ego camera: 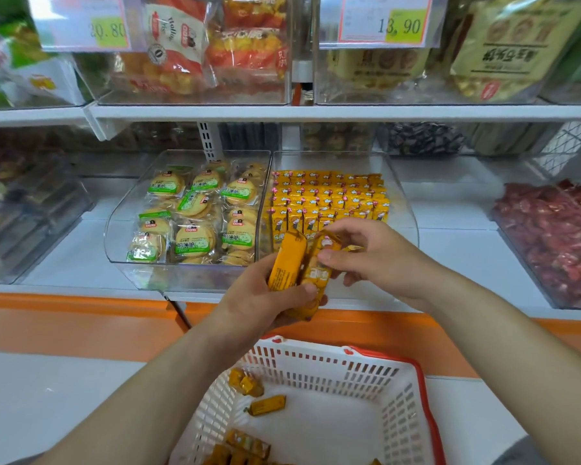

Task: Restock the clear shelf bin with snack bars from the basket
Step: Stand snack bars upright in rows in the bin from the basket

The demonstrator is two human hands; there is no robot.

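Yellow snack bars (329,196): upright rows in clear bin (399,196), few loose in white basket (316,364) w/ red rim.

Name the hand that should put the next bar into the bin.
Right: the right hand pinches one snack bar at the clear bin's front, while the left hand grips the remaining bundle lower down.

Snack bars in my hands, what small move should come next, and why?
Probably draw the bar your right hand pinches out of the bundle your left hand grips and stand it in the front row of the clear bin. The bars there stand upright in neat rows, and both hands hover at its front edge. More lie in the basket.
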